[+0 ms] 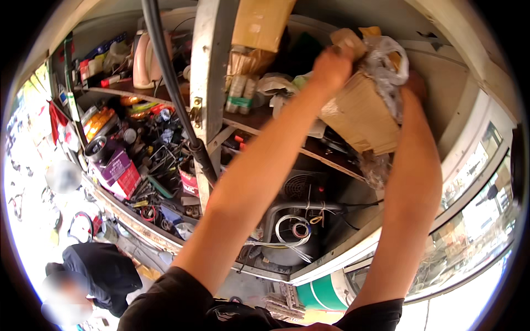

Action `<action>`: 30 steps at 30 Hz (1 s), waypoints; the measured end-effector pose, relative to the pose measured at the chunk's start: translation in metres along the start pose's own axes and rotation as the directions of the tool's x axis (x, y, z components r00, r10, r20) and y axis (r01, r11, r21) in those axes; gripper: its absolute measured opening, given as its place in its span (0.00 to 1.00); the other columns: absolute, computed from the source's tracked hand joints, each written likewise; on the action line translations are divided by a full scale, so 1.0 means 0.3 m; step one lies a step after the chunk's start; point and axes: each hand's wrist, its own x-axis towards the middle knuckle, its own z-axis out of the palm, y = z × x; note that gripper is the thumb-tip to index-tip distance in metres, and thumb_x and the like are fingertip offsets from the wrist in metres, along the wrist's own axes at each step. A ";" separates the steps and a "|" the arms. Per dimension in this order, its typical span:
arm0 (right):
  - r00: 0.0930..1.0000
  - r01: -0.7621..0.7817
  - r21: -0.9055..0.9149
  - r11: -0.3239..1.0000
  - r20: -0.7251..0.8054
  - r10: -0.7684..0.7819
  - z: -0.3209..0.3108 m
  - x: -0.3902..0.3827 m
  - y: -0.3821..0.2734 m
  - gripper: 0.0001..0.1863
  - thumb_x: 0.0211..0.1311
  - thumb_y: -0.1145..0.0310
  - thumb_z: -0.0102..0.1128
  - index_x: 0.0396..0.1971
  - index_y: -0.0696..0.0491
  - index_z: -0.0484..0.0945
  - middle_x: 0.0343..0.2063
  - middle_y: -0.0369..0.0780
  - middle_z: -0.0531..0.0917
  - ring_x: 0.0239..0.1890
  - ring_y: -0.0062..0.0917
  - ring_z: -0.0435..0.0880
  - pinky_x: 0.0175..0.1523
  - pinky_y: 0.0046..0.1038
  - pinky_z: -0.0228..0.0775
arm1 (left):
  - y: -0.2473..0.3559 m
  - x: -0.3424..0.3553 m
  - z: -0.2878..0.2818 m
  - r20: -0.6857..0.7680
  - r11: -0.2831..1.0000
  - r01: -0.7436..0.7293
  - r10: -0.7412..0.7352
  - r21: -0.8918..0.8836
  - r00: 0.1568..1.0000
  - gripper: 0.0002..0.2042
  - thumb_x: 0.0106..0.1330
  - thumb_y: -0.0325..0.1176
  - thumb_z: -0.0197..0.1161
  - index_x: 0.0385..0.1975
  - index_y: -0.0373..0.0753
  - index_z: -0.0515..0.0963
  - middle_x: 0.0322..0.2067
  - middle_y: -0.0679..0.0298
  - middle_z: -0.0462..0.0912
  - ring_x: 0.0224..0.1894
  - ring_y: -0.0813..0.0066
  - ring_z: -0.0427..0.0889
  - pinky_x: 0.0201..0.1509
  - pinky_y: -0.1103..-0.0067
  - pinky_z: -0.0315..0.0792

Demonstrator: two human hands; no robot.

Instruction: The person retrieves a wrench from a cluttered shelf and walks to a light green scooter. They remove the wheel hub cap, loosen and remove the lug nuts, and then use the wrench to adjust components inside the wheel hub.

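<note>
Two hands, left hand (331,67) and right hand (415,84), grip a cardboard box (361,116).

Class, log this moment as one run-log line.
left hand: grips cardboard box top | right hand: behind box, by plastic bag | box: on cluttered shelf

A brown cardboard box (361,113) sits tilted on the upper shelf between both raised hands, a second brown carton (262,22) stands above it, and purple and red packets (122,172) lie on the cluttered lower shelf.
</note>
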 end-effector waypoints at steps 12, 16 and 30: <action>0.958 0.287 0.198 0.937 -0.063 -0.280 -0.049 0.386 0.214 0.31 0.69 0.48 0.47 0.58 0.59 0.76 0.58 0.56 0.77 0.58 0.48 0.78 0.62 0.42 0.67 | -0.242 -0.405 0.264 -0.039 0.702 -0.161 0.261 0.694 0.965 0.41 0.64 0.43 0.64 0.73 0.35 0.53 0.74 0.35 0.40 0.74 0.26 0.42 0.69 0.46 0.59; 0.878 0.346 0.359 0.867 -0.449 -0.165 -0.043 -0.067 -0.132 0.39 0.66 0.35 0.44 0.49 0.60 0.81 0.53 0.54 0.81 0.58 0.51 0.77 0.63 0.44 0.68 | -0.381 -0.188 0.221 -0.202 0.419 0.076 0.265 0.905 0.943 0.47 0.64 0.57 0.61 0.76 0.38 0.49 0.75 0.36 0.39 0.74 0.30 0.45 0.72 0.51 0.55; 0.896 0.393 0.296 0.871 -0.336 -0.290 0.087 -0.229 0.002 0.47 0.62 0.43 0.59 0.63 0.71 0.58 0.60 0.58 0.73 0.65 0.47 0.72 0.67 0.40 0.64 | -0.300 -0.898 -0.080 0.411 0.434 -0.678 0.562 0.593 0.718 0.22 0.61 0.40 0.61 0.53 0.37 0.76 0.65 0.48 0.68 0.68 0.52 0.65 0.70 0.53 0.58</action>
